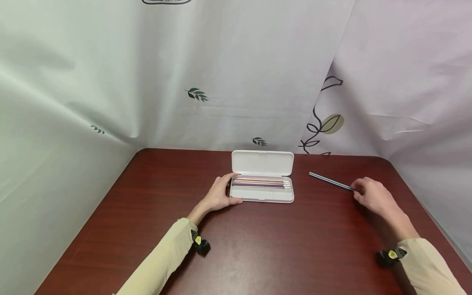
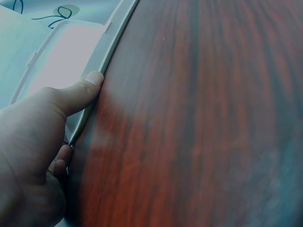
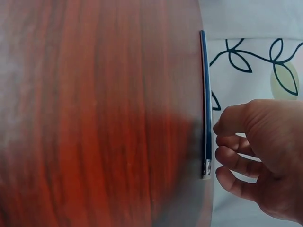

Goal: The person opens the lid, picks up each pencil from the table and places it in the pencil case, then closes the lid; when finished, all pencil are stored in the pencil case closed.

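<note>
An open white pencil case [image 1: 254, 194] stands near the table's far edge, its lid [image 1: 262, 162] tilted up at the back. Several pencils [image 1: 259, 183] lie side by side in its rear compartment. My left hand [image 1: 218, 195] grips the case's left end, thumb along the front edge and fingers at the back. To the right, a dark blue pencil [image 1: 330, 180] lies on the table. My right hand [image 1: 376, 197] is beside its near end with loosely curled fingers; the right wrist view shows a small gap between the fingertips and the pencil's eraser end [image 3: 206, 169].
The dark red wooden table [image 1: 280, 246] has rounded far corners. A white cloth [image 1: 236, 73] with leaf prints hangs behind it and along the sides. Each wrist carries a small black camera, one being the left camera [image 1: 200, 245].
</note>
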The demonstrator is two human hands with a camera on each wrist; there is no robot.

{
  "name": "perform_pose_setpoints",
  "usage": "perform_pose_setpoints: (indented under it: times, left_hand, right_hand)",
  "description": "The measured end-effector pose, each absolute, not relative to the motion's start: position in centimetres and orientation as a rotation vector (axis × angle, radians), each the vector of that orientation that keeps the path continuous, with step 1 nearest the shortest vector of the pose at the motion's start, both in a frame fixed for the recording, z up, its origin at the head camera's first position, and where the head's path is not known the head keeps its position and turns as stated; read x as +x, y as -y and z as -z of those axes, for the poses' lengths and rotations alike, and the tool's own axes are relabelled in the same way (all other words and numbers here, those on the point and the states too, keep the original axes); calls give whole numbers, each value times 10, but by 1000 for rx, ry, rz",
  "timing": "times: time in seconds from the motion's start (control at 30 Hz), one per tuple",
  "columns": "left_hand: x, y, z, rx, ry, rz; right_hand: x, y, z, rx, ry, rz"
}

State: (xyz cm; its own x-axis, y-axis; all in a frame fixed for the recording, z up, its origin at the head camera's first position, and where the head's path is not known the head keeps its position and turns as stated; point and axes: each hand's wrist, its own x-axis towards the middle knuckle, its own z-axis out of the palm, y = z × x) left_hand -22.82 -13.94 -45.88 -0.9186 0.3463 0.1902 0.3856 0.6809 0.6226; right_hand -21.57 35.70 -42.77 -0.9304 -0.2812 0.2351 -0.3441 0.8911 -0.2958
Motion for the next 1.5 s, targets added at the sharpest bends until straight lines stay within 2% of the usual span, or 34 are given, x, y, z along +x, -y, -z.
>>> perform_pose_setpoints:
  times: [0.87, 1.5]
  left_hand:
    - [-230, 139, 459, -612, 2846, 1045]
    - [-228, 139, 458, -617, 2836, 1059]
  right_hand:
    - [-221, -355, 425, 463, 3024, -429]
    - [-221, -345, 418, 561, 2981, -424]
